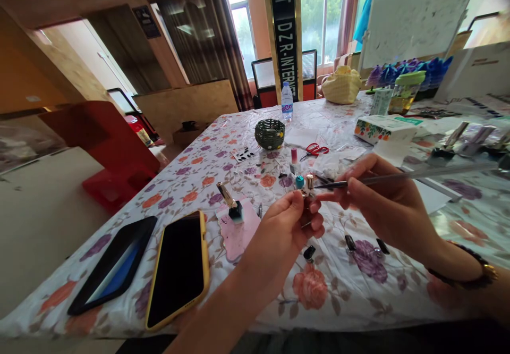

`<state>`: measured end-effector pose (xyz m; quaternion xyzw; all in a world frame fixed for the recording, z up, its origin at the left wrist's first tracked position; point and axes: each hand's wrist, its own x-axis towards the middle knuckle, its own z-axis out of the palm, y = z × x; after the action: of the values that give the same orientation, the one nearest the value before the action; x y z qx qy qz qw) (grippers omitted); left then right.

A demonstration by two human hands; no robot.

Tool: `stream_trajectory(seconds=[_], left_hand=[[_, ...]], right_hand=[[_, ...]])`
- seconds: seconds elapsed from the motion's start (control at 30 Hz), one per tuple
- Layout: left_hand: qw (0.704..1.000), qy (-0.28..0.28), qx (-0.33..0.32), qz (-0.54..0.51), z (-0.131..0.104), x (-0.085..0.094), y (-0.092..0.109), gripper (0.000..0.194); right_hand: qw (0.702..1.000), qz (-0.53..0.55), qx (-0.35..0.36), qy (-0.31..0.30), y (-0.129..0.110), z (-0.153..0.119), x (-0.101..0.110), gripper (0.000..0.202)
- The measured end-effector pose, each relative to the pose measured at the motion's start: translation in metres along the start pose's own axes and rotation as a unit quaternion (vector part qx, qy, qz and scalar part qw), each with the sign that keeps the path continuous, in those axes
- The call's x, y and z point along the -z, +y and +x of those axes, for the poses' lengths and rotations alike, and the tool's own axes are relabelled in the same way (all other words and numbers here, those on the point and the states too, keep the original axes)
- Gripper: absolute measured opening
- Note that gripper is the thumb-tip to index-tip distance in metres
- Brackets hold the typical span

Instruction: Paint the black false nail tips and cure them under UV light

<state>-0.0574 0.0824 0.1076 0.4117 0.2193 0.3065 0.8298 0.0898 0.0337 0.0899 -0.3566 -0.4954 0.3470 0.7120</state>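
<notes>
My right hand (386,205) is pinching a slim tool (422,174), aiming it left; my left hand (285,216), fingers curled, is gripping a small, half-hidden item (306,194).

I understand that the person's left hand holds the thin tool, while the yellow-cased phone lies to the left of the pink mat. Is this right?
Not quite: the head view shows the right hand holding the thin tool. The yellow-cased phone does lie left of the pink mat.
</notes>
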Motion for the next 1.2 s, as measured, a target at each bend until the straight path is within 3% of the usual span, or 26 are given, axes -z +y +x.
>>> stream_trajectory(seconds=[0.27, 1.2], left_hand=[[1.0, 0.001, 0.016, -0.022, -0.0014, -0.0002, -0.0016, 0.012], [1.0, 0.002, 0.018, -0.006, -0.0021, -0.0004, -0.0014, 0.009]], right_hand=[[1.0, 0.011, 0.013, 0.007, -0.001, -0.0007, -0.0024, 0.011], [1.0, -0.017, 0.006, 0.006, -0.0003, -0.0022, -0.0019, 0.009]])
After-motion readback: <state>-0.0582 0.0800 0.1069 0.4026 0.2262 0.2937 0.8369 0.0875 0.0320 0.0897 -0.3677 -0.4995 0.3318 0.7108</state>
